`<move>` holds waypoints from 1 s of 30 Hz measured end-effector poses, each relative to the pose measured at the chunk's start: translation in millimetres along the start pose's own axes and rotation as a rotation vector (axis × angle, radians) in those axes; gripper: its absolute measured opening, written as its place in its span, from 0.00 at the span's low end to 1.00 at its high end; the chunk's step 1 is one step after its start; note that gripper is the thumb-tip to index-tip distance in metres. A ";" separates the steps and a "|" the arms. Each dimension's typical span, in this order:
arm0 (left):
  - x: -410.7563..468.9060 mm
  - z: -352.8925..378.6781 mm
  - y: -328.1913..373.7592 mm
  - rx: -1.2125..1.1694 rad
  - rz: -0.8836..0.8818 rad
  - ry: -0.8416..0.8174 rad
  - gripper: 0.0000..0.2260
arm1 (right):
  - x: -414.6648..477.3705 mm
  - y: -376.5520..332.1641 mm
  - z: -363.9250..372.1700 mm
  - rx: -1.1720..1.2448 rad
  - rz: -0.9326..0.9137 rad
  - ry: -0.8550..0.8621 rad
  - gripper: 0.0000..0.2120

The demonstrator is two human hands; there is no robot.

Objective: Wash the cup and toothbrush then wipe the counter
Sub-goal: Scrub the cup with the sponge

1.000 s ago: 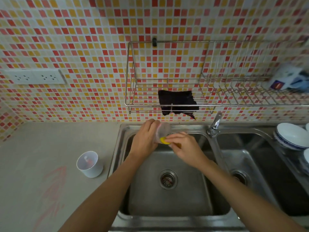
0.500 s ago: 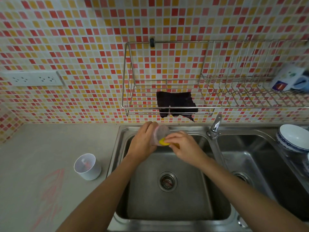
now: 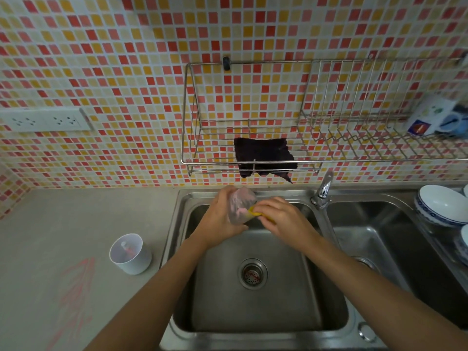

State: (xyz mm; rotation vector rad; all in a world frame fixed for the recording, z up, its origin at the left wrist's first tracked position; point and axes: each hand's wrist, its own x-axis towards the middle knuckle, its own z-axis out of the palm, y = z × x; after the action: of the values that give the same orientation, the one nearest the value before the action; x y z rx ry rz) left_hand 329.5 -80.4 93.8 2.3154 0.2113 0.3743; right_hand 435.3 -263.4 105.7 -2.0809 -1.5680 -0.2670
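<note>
Over the back of the left sink basin point(image 3: 253, 312), my left hand point(image 3: 220, 219) grips a translucent pinkish cup point(image 3: 240, 206), tilted on its side. My right hand point(image 3: 281, 219) presses a yellow sponge point(image 3: 255, 212) against the cup's mouth; most of the sponge is hidden under my fingers. On the counter point(image 3: 63, 224) to the left of the sink stands a white cup point(image 3: 130, 253) with a toothbrush point(image 3: 126, 249) inside, only its top showing. Red scribble marks point(image 3: 73, 300) stain the counter in front of that cup.
A dark cloth point(image 3: 263, 155) hangs from the wire rack point(image 3: 253, 162) on the tiled wall. The faucet point(image 3: 323, 190) stands between the two basins. Blue-rimmed bowls point(image 3: 440, 206) sit at the right of the right basin. Cartons point(image 3: 435, 117) lie on the rack's right end.
My hands have stayed at the back of the basin, with the cup turned slightly in my left hand as the sponge rubs its mouth. The view has shifted a little.
</note>
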 end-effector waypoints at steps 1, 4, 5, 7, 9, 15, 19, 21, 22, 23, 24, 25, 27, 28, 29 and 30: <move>-1.1 1.5 1.1 -0.012 -0.012 0.019 0.44 | 1.7 -1.6 -1.9 0.010 0.001 0.001 0.10; -3.2 3.7 2.5 0.014 -0.007 0.109 0.43 | 4.8 -7.1 -6.6 0.072 0.031 0.006 0.11; -2.9 3.1 2.0 0.057 0.011 0.137 0.41 | 4.7 -9.2 -7.1 0.111 0.063 0.009 0.12; -1.7 0.5 -0.9 0.212 0.058 0.179 0.38 | 3.3 -15.5 -7.4 0.230 0.148 -0.004 0.14; -2.3 -4.8 -0.4 0.402 0.095 0.184 0.36 | 1.7 -20.4 -6.9 0.345 0.203 -0.046 0.15; -1.0 -14.2 2.6 0.512 0.129 0.011 0.34 | 9.4 0.2 -6.2 -0.103 -0.142 -0.150 0.20; 0.5 -14.9 -2.0 0.497 0.127 -0.001 0.33 | 3.7 -8.1 5.5 -0.080 -0.063 -0.091 0.20; 2.1 -14.5 -2.3 0.515 0.142 0.003 0.31 | -3.1 -23.2 10.4 0.192 0.141 -0.074 0.17; 3.1 -13.2 -2.4 0.531 0.158 -0.009 0.31 | -4.6 -25.8 10.3 0.282 0.209 -0.078 0.16; 3.3 -11.5 -1.2 0.535 0.172 -0.023 0.30 | -4.3 -24.9 7.7 0.292 0.222 -0.109 0.16; 3.6 -9.5 -0.1 0.532 0.186 -0.034 0.30 | -2.6 -21.0 3.7 0.225 0.168 -0.134 0.16; 4.3 -7.7 1.4 0.527 0.197 -0.045 0.30 | -0.5 -15.3 -0.5 0.127 0.082 -0.143 0.17; 6.4 -5.9 4.7 0.529 0.205 -0.069 0.31 | 2.1 -2.6 -2.2 -0.097 -0.071 -0.159 0.18; 7.8 -5.5 5.0 0.534 0.202 -0.074 0.32 | 1.9 -0.3 -1.2 -0.146 -0.092 -0.150 0.18; 9.2 -5.6 5.4 0.533 0.198 -0.075 0.32 | -0.1 -0.7 0.2 -0.134 -0.080 -0.146 0.18; 9.9 -5.5 4.7 0.525 0.189 -0.078 0.31 | -3.0 -5.0 0.7 -0.052 -0.027 -0.149 0.17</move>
State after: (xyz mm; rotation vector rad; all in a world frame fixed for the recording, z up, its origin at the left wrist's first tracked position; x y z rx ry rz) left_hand 337.2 -77.4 102.8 2.8745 0.0525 0.3506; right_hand 429.5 -264.6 105.2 -2.1643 -1.6931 -0.1666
